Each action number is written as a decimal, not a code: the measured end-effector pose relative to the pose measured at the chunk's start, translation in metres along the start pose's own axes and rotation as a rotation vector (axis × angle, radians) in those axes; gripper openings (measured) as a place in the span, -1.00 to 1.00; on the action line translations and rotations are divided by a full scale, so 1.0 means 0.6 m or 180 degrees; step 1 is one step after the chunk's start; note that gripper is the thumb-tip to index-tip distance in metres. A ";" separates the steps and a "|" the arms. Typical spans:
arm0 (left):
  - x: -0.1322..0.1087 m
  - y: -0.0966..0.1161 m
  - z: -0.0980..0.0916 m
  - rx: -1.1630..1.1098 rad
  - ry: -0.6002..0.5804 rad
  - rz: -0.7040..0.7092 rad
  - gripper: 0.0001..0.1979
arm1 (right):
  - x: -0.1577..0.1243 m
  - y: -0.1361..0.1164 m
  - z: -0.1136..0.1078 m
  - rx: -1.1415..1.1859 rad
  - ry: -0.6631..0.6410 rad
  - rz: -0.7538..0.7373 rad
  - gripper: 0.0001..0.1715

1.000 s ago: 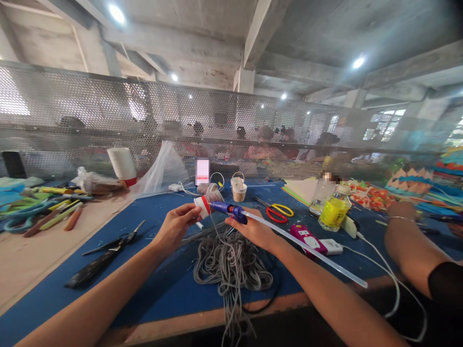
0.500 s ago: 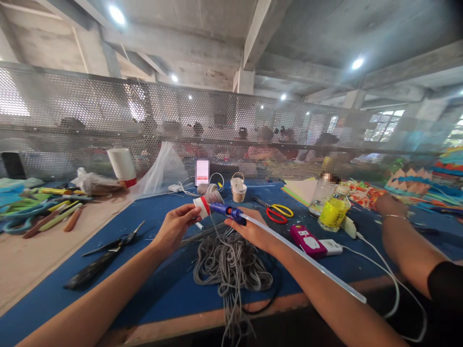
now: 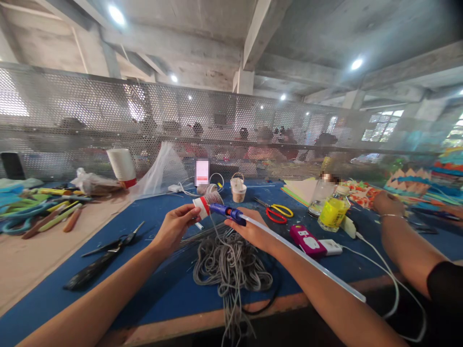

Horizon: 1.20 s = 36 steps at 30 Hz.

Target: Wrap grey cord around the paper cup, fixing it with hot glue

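My left hand (image 3: 177, 221) pinches a small white paper cup (image 3: 201, 206) with a red band, tilted on its side. In my right hand (image 3: 253, 227) is a blue hot glue gun (image 3: 228, 212), its nozzle at the cup's red band. A long clear glue stick (image 3: 307, 258) runs out of the gun's back, over my right forearm. Grey cord (image 3: 231, 265) lies in a loose heap below my hands, and one strand leads up to the cup. Grey cord coils (image 3: 213, 193) show just behind the cup.
Black-handled scissors (image 3: 108, 253) lie left; red-and-yellow scissors (image 3: 278, 213) lie right. A small basket (image 3: 238, 189) and a phone (image 3: 202, 172) stand behind. A yellow bottle (image 3: 333, 212) and magenta power bank (image 3: 306, 239) sit right, beside a co-worker's arm (image 3: 405, 241). Paper cups (image 3: 121, 164) stand far left.
My hands, the cup and the glue gun stay almost still. The co-worker's hand at the right has shifted slightly.
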State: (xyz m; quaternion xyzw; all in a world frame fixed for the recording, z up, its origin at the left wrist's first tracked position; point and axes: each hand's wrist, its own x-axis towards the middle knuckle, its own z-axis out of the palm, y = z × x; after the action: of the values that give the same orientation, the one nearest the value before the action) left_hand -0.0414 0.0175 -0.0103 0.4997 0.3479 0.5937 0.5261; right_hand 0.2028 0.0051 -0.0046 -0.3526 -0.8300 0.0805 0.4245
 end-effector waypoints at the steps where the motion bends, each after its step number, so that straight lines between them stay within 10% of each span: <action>1: 0.000 0.000 0.000 0.0004 0.0002 0.0005 -0.76 | 0.000 0.000 0.000 -0.0011 -0.0002 0.0001 -0.70; 36: 0.001 0.001 -0.001 -0.0102 0.0032 -0.0054 -0.77 | 0.001 0.000 -0.003 -0.0079 0.0010 -0.0101 -0.65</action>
State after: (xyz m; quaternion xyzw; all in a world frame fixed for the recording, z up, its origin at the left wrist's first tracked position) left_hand -0.0422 0.0179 -0.0096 0.4852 0.3453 0.5972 0.5373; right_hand 0.2041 0.0052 -0.0034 -0.3449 -0.8358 0.0628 0.4226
